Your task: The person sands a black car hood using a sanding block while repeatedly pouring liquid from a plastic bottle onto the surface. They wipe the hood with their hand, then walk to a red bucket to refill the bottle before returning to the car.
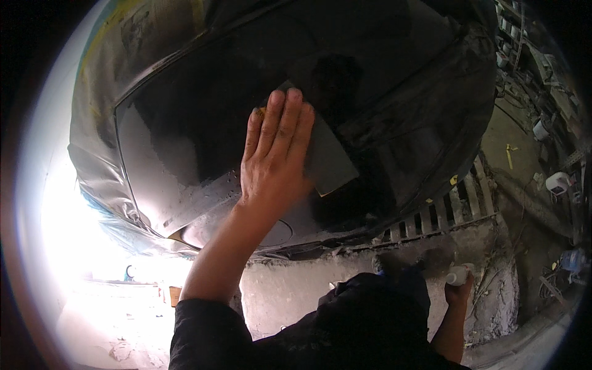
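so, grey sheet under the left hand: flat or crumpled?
Flat: grey sheet lies smooth on the black panel, edges straight beside the left hand. Doubled over or not: cannot tell.

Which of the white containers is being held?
The white bottle in the person's right hand, lower right; the others, like the white jug farther up, have no hand on them.

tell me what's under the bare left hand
A dark grey rectangular sheet sticks out past the bare left hand, on the glossy black panel; the part directly beneath the hand is covered.
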A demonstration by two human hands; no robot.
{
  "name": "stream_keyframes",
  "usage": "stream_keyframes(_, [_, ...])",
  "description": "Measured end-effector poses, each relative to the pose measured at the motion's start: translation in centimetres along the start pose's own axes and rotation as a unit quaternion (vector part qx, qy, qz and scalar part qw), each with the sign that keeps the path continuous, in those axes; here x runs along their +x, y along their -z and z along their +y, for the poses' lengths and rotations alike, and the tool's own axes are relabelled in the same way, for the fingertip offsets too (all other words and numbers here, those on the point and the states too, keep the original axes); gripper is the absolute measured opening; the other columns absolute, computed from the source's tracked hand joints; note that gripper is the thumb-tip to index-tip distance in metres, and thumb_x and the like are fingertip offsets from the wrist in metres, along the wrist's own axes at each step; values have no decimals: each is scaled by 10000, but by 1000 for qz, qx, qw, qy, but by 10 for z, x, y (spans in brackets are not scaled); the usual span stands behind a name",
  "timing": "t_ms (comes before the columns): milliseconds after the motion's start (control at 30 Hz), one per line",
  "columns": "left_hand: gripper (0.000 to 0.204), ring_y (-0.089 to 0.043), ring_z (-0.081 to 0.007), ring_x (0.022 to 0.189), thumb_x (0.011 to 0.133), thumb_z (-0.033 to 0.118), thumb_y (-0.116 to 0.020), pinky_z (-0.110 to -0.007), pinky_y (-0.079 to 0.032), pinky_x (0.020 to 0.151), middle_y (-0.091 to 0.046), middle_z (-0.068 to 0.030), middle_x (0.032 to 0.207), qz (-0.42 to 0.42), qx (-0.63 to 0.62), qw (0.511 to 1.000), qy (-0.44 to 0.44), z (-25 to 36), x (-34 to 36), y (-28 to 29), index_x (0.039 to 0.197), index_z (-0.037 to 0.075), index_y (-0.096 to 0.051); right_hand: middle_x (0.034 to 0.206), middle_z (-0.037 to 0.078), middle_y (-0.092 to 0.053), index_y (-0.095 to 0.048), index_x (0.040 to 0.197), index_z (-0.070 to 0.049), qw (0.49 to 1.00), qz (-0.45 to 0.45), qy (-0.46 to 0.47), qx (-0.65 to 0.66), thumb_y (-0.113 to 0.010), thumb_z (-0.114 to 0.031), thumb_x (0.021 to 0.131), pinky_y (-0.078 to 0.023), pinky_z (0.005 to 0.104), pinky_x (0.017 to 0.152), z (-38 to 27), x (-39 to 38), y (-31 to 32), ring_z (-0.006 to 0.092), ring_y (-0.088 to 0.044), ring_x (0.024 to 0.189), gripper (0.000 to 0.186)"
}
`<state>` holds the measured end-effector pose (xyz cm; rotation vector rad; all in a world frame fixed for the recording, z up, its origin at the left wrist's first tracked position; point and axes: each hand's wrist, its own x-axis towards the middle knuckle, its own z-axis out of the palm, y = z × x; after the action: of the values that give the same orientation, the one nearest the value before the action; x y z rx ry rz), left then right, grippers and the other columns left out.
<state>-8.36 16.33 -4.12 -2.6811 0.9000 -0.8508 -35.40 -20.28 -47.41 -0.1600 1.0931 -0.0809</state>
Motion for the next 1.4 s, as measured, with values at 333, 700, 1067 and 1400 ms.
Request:
stream_keyframes(333, [872,-177,-353,1497,688,144,-771,-516,-162,1196,-257,-206,1584,4,-5,998,58,19,-6,-3,1456,-19,-393,1200,100,-576,-495,1310,-111,1000,-18,6,-7,-484,-441,988,-515,438,904,-7,-1,8,291,-584,1097,461])
stream_keyframes(700, [899,-156,-419,1487,699,137,-757,-555,-161,1183,-231,-240,1581,27,-12,996,79,28,-6,-13,1471,-51,-336,1220,98,-560,-492,1307,-119,999,34,13,-9,-450,-434,1010,-521,413,891,-18,1,26,263,-586,1069,434])
stream_keyframes(1067, [946,-134,-397,1496,683,204,-797,-554,-145,1190,-204,-224,1594,18,-19,993,111,37,-3,-9,1478,-28,-340,1316,93,-517,-424,1416,-145,1000,20,-6,14,-479,-491,989,-506,419,932,-28,2,14,286,-550,1174,552])
stream_keyframes(1400, [881,-149,-396,1493,740,206,-749,-550,-142,1192,-212,-226,1590,37,-16,991,125,41,-11,-15,1480,-28,-332,1236,98,-558,-478,1342,-128,999,-33,0,21,-544,-460,964,-531,420,889,-39,21,32,288,-580,1104,507])
